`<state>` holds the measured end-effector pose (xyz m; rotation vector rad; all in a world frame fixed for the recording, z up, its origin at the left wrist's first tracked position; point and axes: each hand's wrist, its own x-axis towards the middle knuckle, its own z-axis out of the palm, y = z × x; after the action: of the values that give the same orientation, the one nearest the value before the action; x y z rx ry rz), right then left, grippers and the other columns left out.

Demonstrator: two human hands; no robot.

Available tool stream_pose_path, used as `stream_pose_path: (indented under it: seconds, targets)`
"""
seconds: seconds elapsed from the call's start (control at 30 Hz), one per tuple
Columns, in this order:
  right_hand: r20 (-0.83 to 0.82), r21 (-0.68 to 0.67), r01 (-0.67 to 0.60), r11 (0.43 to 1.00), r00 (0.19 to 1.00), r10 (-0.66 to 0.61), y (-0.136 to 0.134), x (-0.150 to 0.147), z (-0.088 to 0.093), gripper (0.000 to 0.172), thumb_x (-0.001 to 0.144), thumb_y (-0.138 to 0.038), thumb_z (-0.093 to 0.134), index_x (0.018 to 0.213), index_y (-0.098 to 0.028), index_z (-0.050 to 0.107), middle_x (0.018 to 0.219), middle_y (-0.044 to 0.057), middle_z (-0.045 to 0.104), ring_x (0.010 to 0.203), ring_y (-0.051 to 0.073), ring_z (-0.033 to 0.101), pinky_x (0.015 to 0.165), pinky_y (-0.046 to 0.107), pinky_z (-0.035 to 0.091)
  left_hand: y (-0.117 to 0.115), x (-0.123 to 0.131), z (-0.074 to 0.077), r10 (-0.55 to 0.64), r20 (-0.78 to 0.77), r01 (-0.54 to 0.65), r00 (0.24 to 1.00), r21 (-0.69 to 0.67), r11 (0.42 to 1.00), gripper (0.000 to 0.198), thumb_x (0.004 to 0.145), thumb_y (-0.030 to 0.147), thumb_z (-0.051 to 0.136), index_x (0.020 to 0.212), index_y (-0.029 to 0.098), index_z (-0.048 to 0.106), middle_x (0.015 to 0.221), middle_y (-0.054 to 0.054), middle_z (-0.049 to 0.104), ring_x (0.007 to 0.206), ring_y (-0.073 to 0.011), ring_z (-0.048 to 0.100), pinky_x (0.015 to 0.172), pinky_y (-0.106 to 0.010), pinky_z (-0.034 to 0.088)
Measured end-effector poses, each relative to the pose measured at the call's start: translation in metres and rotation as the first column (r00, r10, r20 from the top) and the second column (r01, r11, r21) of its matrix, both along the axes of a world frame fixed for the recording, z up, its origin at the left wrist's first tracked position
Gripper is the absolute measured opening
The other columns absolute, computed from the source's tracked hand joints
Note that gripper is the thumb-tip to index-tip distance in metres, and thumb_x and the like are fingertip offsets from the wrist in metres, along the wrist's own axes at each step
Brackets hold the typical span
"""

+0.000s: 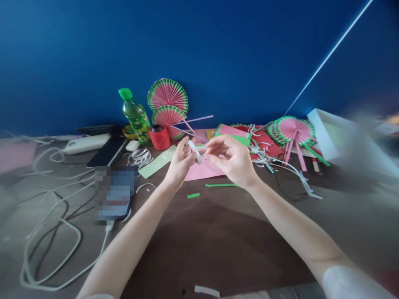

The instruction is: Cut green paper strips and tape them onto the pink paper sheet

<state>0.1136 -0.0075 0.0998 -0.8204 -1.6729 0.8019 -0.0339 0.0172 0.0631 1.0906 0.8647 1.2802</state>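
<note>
White ring (194, 152): narrow, smooth, thin-edged band, tilted; raised above the table in front of the person, in the left hand; its exact material too small to tell
Pink sheet (202, 171): flat, matte paper under and behind the hands, which hide part of it
Green strips: one long and thin (220, 185), one short (193, 195); both on the dark table (215, 245), nearer the person than the pink sheet
Pale green sheet (157, 162): flat paper left of the left hand; a loose coil of white strips (140, 157) just beside it
Fans: two pleated pink rounds with green-and-white rims, upper (167, 94) and lower (168, 117), by the blue wall (224, 54); a further fan cluster (294, 129) at right, near a white box (322, 132)
Tangle: curling white strips (282, 161) beside and over red paper (264, 143), right of the right hand
Behind, left: ridged red spool (160, 138), green-capped bottle (134, 116); nearer, a phone (116, 195) with a looping white cable (79, 232)
Left hand (180, 164): fingers closed around the white ring
Right hand (232, 160): thumb and forefinger nearly together just beside the ring; cannot tell whether anything is pinched between them
</note>
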Motion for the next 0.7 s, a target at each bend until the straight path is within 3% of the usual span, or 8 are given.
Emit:
stream_pose_path:
  seconds: [0.27, 0.43, 0.53, 0.7]
  targets:
    - [-0.02, 0.02, 0.027, 0.999, 0.999, -0.027, 0.002, 0.003, 0.001, 0.014, 0.074, -0.02, 0.062, 0.087, -0.02, 0.056, 0.077, -0.001, 0.062, 0.07, 0.011, 0.061, 0.064, 0.027, 0.05, 0.003, -0.002, 0.002, 0.047, -0.025, -0.047, 0.999, -0.022, 0.999, 0.058, 0.076, 0.013, 0.05, 0.131, 0.021, 0.035, 0.141, -0.013, 0.035, 0.103, -0.0203, 0.058, 0.089, -0.038, 0.045]
    - [-0.043, 0.043, 0.057, 0.997, 0.998, -0.055, 0.004, 0.005, 0.004, 0.012, 0.074, -0.02, 0.062, 0.085, -0.02, 0.057, 0.078, -0.001, 0.062, 0.071, 0.011, 0.061, 0.066, 0.027, 0.051, -0.001, -0.003, 0.002, -0.108, -0.049, 0.11, 0.993, 0.026, 0.994, 0.052, 0.074, 0.016, 0.054, 0.124, 0.02, 0.042, 0.136, -0.013, 0.039, 0.092, -0.0182, 0.063, 0.084, -0.036, 0.046]
    - [-0.074, 0.069, 0.084, 0.994, 0.994, -0.079, 0.006, 0.008, 0.006, 0.012, 0.074, -0.018, 0.062, 0.084, -0.019, 0.057, 0.079, -0.001, 0.062, 0.073, 0.011, 0.061, 0.069, 0.027, 0.052, -0.002, -0.004, 0.001, -0.225, -0.078, 0.23, 0.971, 0.058, 0.972, 0.059, 0.073, 0.017, 0.057, 0.128, 0.022, 0.039, 0.135, -0.013, 0.041, 0.085, -0.0172, 0.064, 0.076, -0.032, 0.046]
    - [-0.108, 0.049, 0.096, 0.994, 0.99, -0.09, 0.013, 0.017, 0.009, 0.015, 0.072, -0.022, 0.065, 0.084, -0.02, 0.055, 0.077, -0.001, 0.06, 0.073, 0.011, 0.061, 0.07, 0.028, 0.052, -0.003, -0.008, 0.005, -0.363, -0.121, 0.368, 0.924, 0.025, 0.929, 0.058, 0.079, 0.018, 0.05, 0.135, 0.021, 0.034, 0.12, -0.013, 0.056, 0.071, -0.0111, 0.06, 0.062, -0.025, 0.04]
